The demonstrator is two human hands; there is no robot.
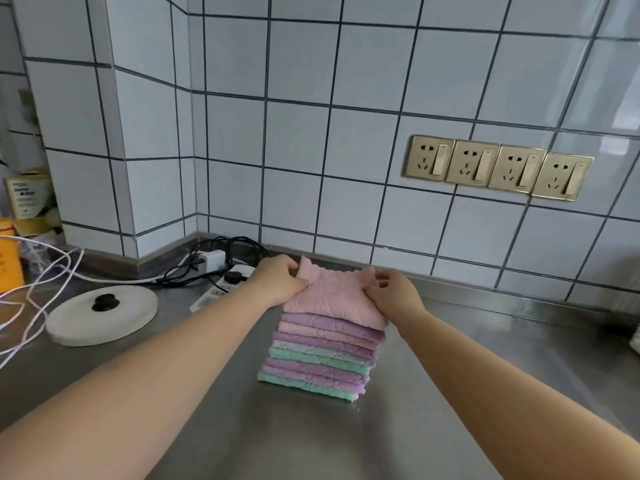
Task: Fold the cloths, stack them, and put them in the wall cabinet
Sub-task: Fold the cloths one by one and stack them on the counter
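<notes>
pink cloth [332, 294]: atop stack [322, 358], counter [485, 358] centre. left hand [282, 280], right hand [394, 294]: fingers pinching its 2 far corners. risk: uneven tug topples stack.

The stack of folded cloths [320, 351] stands on the steel counter [450, 393]. Left of the stack lies the round white lid [102, 318]; behind-left, the power strip [221, 284]; behind-right, four wall sockets [498, 168].

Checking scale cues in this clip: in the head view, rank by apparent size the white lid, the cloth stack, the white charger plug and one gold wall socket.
1. cloth stack and white lid: too alike to separate
2. gold wall socket
3. white charger plug
</notes>
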